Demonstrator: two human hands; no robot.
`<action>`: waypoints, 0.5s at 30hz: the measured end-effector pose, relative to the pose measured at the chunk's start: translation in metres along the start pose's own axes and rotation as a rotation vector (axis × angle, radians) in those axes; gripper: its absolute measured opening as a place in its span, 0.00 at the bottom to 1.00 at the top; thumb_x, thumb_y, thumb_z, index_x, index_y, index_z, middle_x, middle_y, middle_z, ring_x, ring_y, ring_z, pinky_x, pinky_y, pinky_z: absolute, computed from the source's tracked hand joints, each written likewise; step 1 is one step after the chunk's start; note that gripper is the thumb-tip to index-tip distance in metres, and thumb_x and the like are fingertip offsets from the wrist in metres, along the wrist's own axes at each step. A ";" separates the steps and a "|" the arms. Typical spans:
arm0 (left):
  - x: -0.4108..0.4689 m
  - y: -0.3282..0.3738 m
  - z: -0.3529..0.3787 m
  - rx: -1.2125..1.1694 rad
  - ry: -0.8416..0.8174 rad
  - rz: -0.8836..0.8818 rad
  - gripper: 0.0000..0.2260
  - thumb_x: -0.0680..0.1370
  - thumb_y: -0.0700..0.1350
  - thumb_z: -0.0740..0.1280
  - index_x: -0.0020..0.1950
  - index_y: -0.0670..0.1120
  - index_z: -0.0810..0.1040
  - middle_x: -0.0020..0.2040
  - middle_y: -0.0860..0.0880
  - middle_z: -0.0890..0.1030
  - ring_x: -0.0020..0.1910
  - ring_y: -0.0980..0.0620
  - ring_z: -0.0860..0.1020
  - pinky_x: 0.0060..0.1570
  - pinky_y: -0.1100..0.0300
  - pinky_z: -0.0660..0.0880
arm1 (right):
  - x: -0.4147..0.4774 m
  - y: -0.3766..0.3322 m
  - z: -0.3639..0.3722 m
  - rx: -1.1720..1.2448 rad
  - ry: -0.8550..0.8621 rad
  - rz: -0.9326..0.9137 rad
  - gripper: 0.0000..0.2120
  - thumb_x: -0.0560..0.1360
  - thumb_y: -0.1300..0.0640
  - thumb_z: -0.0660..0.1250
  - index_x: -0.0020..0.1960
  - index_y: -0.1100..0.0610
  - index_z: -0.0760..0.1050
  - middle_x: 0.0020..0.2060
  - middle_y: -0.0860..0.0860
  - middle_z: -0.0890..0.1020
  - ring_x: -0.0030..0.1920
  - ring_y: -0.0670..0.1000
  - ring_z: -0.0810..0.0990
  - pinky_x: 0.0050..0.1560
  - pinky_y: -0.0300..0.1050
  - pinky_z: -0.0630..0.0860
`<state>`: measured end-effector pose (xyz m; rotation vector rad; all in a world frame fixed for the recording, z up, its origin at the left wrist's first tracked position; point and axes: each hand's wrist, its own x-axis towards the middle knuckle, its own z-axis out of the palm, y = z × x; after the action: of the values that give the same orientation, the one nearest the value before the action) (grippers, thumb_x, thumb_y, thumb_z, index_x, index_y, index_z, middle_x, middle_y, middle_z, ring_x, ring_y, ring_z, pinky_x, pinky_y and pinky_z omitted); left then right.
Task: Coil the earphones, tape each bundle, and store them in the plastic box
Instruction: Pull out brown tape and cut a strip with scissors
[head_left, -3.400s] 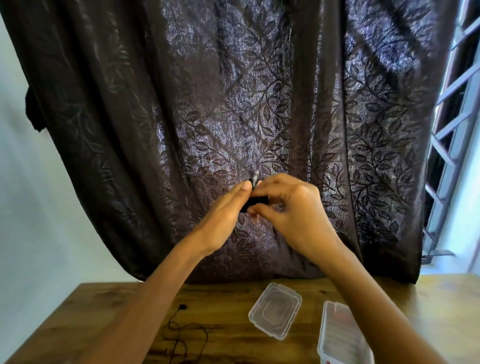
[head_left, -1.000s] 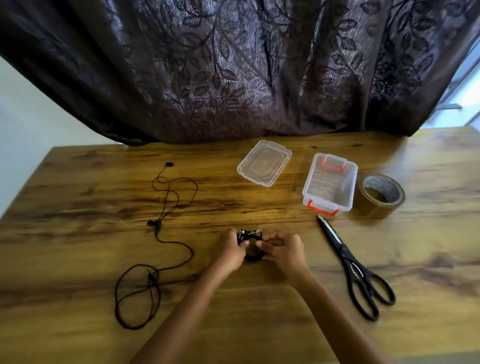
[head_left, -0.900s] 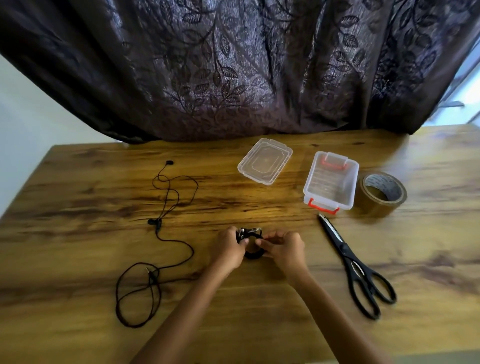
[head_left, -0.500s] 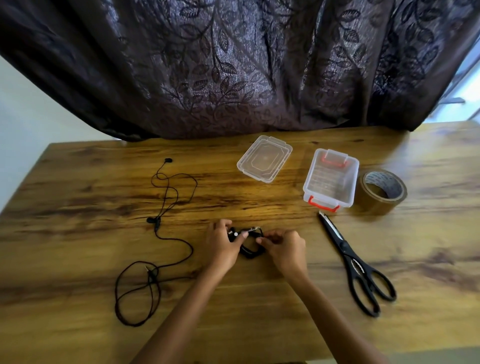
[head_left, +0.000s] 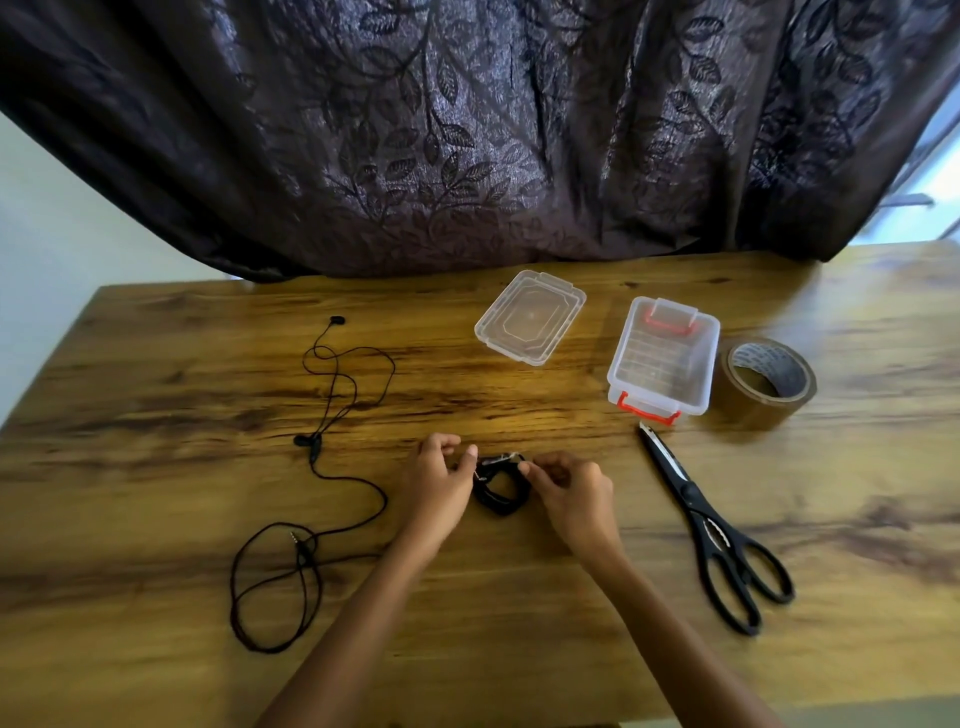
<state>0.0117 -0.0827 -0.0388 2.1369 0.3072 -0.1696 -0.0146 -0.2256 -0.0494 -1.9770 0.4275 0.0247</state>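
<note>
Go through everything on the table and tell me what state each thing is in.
coiled earphones: bundled, pinched from both sides
loose earphones: uncoiled, lying untouched
plastic box: open
lid: off, beside box
tape roll: lying flat, untouched
scissors: closed
left hand: pinching the bundle
right hand: pinching the bundle

Blk earphone coil (head_left: 501, 493) ctr; loose pair (head_left: 310, 448) left; clear box (head_left: 655, 400) open, rt.
</note>
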 end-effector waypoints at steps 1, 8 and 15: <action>0.001 0.000 0.000 0.001 -0.004 0.000 0.13 0.78 0.49 0.62 0.60 0.46 0.72 0.59 0.48 0.73 0.51 0.54 0.73 0.45 0.62 0.69 | 0.000 0.000 -0.001 -0.004 -0.002 0.001 0.11 0.73 0.53 0.69 0.52 0.56 0.79 0.40 0.45 0.80 0.41 0.38 0.77 0.36 0.25 0.71; 0.004 0.004 -0.002 0.042 0.017 0.018 0.10 0.78 0.48 0.62 0.58 0.47 0.74 0.59 0.48 0.73 0.50 0.52 0.75 0.46 0.59 0.73 | 0.001 0.001 -0.004 0.016 -0.024 0.025 0.08 0.74 0.54 0.68 0.51 0.56 0.79 0.39 0.46 0.81 0.40 0.41 0.77 0.37 0.31 0.72; 0.005 0.020 -0.004 0.078 0.065 0.104 0.07 0.78 0.47 0.62 0.54 0.46 0.75 0.54 0.49 0.74 0.45 0.54 0.74 0.34 0.68 0.67 | 0.002 -0.014 -0.023 0.029 0.012 -0.061 0.01 0.75 0.56 0.66 0.47 0.52 0.76 0.41 0.45 0.79 0.41 0.42 0.76 0.38 0.33 0.72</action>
<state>0.0223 -0.0892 -0.0219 2.2327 0.2299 -0.0535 -0.0129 -0.2412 -0.0279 -1.9613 0.3729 -0.0322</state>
